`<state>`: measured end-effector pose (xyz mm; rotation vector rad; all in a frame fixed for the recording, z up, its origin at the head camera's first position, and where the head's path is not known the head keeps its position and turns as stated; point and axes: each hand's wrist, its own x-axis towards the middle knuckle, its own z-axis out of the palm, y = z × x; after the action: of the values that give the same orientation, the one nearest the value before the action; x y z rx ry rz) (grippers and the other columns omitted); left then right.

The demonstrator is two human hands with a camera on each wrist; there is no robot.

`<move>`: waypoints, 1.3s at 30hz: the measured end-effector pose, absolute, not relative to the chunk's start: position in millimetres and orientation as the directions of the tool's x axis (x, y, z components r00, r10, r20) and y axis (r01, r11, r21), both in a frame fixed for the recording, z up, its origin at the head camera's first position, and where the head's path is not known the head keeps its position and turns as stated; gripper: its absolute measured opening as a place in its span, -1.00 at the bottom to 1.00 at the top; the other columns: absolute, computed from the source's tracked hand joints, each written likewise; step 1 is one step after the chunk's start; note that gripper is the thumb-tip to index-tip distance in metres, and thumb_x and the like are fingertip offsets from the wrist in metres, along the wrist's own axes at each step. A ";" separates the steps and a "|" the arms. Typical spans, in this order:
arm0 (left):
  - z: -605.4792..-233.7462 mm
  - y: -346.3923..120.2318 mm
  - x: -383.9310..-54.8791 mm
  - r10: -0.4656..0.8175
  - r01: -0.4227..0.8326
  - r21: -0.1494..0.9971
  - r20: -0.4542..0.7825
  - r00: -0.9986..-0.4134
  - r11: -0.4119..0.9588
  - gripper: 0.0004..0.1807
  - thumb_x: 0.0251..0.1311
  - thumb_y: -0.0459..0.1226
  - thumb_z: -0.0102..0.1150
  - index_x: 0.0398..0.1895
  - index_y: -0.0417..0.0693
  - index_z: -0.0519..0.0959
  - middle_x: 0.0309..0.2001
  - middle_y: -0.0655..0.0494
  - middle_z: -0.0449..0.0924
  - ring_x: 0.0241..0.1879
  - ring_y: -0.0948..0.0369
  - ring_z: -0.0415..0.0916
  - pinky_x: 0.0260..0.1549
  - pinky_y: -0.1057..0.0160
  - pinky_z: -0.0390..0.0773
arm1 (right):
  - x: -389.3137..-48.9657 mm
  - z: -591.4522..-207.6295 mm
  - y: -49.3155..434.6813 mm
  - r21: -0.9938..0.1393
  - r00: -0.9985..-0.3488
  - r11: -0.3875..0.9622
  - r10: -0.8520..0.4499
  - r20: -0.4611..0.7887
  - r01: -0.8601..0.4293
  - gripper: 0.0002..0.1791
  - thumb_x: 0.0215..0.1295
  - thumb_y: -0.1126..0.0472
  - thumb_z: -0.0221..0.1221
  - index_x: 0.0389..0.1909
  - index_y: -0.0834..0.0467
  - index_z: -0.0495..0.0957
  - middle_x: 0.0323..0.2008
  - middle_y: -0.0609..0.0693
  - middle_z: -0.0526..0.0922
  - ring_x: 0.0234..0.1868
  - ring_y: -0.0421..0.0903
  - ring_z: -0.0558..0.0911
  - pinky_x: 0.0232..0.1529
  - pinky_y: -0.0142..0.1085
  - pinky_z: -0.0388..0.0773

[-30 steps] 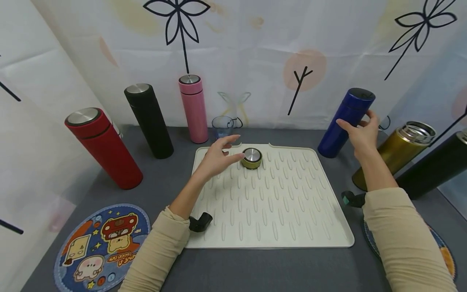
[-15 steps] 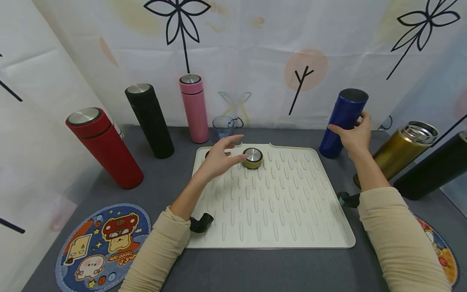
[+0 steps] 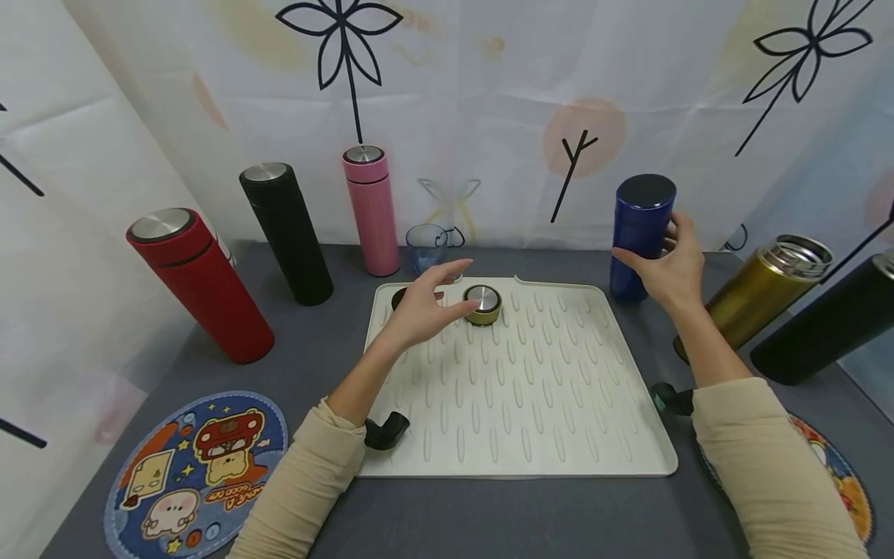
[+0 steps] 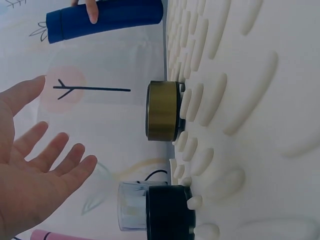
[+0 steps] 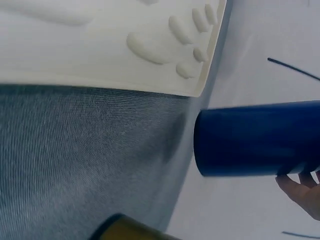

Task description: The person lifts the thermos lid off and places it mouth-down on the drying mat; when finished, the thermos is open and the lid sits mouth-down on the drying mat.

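Note:
My right hand (image 3: 670,268) grips a blue thermos flask (image 3: 639,233) with a dark lid, near the back right corner of the white ridged tray (image 3: 524,388). In the right wrist view the base of the blue flask (image 5: 240,140) looks slightly above the grey table, over a shadow. With fingers spread and holding nothing, my left hand (image 3: 429,307) hovers over the tray's back left part. Beside its thumb lies a gold flask lid (image 3: 483,305) with a silver top. A black lid (image 4: 167,215) sits on the tray too, mostly hidden behind the left hand in the head view.
Red (image 3: 202,287), black (image 3: 288,233) and pink (image 3: 370,210) flasks stand at the left and back, near a clear cup (image 3: 426,247). To the right are a lidless gold flask (image 3: 764,291) and a dark flask (image 3: 831,322). Round cartoon mats (image 3: 199,466) lie at both sides.
My right hand has moved left with the blue flask, which has tipped from leaning right to nearly upright. The left hand has barely moved.

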<state>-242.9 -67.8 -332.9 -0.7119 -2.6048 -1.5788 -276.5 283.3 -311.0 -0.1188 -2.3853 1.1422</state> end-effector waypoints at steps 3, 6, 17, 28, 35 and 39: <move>-333.4 -67.2 -242.8 0.367 0.410 0.830 0.273 -0.889 0.377 -0.33 0.21 -0.20 0.27 0.39 0.01 0.28 0.31 0.03 0.27 0.25 0.08 0.26 0.20 0.08 0.29 | -270.5 -308.5 278.3 -0.689 -0.865 0.698 0.209 0.457 -0.196 -0.04 0.04 0.10 0.42 0.43 0.05 0.10 0.27 0.26 0.32 0.22 0.27 0.36 0.17 0.19 0.26; -333.5 -66.6 -242.2 0.355 0.435 0.829 0.311 -0.881 0.353 -0.35 0.21 -0.23 0.26 0.37 -0.04 0.30 0.29 0.02 0.30 0.24 0.06 0.28 0.19 0.10 0.31 | -265.1 -307.4 272.6 -0.635 -0.852 0.731 0.144 0.503 -0.251 -0.06 0.02 0.17 0.43 0.41 0.10 0.15 0.23 0.29 0.34 0.17 0.31 0.39 0.12 0.22 0.30; -334.5 -61.7 -239.7 0.338 0.490 0.815 0.388 -0.858 0.308 -0.39 0.21 -0.25 0.27 0.34 -0.06 0.35 0.26 0.00 0.34 0.21 0.09 0.32 0.18 0.16 0.33 | -244.8 -311.0 247.9 -0.484 -0.760 0.750 -0.037 0.649 -0.450 -0.10 -0.14 0.38 0.47 0.30 0.22 0.27 0.12 0.31 0.40 0.12 0.27 0.39 0.09 0.22 0.31; -327.6 -52.6 -233.7 0.374 0.608 0.745 0.500 -0.781 0.275 -0.33 0.09 -0.30 0.37 0.31 -0.11 0.37 0.23 -0.01 0.36 0.17 0.13 0.34 0.14 0.22 0.37 | -221.8 -311.0 214.6 -0.340 -0.779 0.805 -0.222 0.587 -0.486 -0.09 -0.16 0.36 0.50 0.28 0.13 0.29 0.07 0.32 0.40 0.10 0.33 0.41 -0.03 0.32 0.36; -321.5 -44.9 -225.7 0.437 0.698 0.679 0.569 -0.696 0.228 -0.23 -0.02 -0.31 0.45 0.32 -0.14 0.35 0.30 -0.03 0.27 0.27 0.14 0.23 0.10 0.15 0.42 | -210.1 -315.1 196.5 -0.218 -0.748 0.822 -0.326 0.579 -0.527 -0.09 -0.20 0.36 0.52 0.26 0.10 0.31 0.04 0.30 0.42 0.07 0.35 0.43 -0.12 0.31 0.43; -321.2 -41.3 -222.7 0.485 0.741 0.632 0.587 -0.648 0.225 -0.21 -0.04 -0.32 0.47 0.33 -0.13 0.34 0.33 -0.05 0.21 0.30 0.17 0.18 0.11 0.20 0.41 | -206.7 -316.9 189.2 -0.137 -0.705 0.813 -0.391 0.592 -0.567 -0.09 -0.23 0.36 0.54 0.24 0.13 0.34 0.03 0.30 0.44 0.05 0.33 0.46 -0.06 0.28 0.42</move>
<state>-222.7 -41.3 -321.2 -1.1526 -2.2363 -1.3882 -206.7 189.2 -316.9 0.7058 -2.4394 0.4193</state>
